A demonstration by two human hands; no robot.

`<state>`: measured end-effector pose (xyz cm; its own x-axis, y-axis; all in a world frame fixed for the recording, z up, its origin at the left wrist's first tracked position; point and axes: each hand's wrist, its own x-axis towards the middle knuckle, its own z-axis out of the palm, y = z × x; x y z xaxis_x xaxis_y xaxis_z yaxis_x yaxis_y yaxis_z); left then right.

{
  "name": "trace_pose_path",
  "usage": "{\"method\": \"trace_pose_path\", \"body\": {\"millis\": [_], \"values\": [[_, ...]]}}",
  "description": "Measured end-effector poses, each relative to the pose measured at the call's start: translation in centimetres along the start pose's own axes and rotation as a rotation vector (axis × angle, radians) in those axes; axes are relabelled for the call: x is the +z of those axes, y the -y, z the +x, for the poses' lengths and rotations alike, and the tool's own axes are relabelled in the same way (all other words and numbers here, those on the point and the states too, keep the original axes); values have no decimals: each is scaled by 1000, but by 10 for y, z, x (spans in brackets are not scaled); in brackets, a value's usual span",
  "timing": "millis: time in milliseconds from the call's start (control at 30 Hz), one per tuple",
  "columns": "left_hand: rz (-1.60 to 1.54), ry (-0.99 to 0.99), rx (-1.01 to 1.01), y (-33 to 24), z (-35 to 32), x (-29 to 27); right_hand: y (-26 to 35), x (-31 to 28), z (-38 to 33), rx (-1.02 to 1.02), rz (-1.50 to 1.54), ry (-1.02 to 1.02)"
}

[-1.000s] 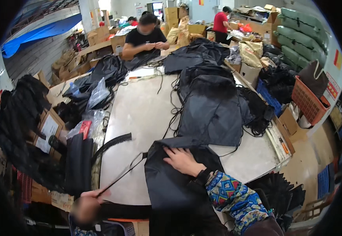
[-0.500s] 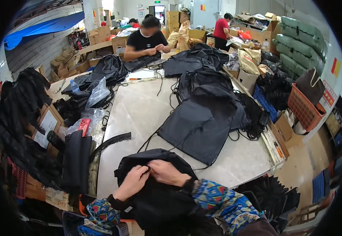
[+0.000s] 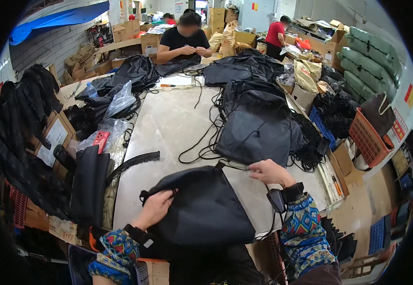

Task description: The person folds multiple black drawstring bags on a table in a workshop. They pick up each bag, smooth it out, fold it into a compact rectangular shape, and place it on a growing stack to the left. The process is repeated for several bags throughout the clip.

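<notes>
A black drawstring bag [image 3: 201, 209] lies on the near edge of the pale table [image 3: 173, 123], right in front of me. My left hand [image 3: 156, 209] grips the bag's left edge, fingers closed on the fabric. My right hand [image 3: 270, 172] is raised at the bag's upper right corner and pinches a thin black cord [image 3: 235, 166] that runs from the bag's top. A stack of finished black bags [image 3: 259, 128] lies just beyond my right hand, with loose black cords [image 3: 201, 147] trailing across the table.
A person in black [image 3: 185, 40] works at the table's far end; another in red [image 3: 275, 33] stands behind. Black straps [image 3: 90, 183] and plastic-wrapped goods [image 3: 104, 135] sit at the left. An orange crate [image 3: 368, 137] and cardboard boxes [image 3: 344, 164] stand at the right.
My hands have spread apart on the bag: the left moved to its left edge, the right pulled out to the upper right with the cord. The bag lies flatter and wider.
</notes>
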<state>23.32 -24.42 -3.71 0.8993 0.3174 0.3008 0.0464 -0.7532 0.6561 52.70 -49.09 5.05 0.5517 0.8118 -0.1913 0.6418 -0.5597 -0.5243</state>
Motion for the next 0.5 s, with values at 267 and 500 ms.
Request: {"method": "trace_pose_path", "body": {"millis": [267,500], "values": [[80,143,-51,9,26,-6,30,74,49,-620,125,-250],[421,123,-67,9,14,26,26,117,0,-230,321,94]]}}
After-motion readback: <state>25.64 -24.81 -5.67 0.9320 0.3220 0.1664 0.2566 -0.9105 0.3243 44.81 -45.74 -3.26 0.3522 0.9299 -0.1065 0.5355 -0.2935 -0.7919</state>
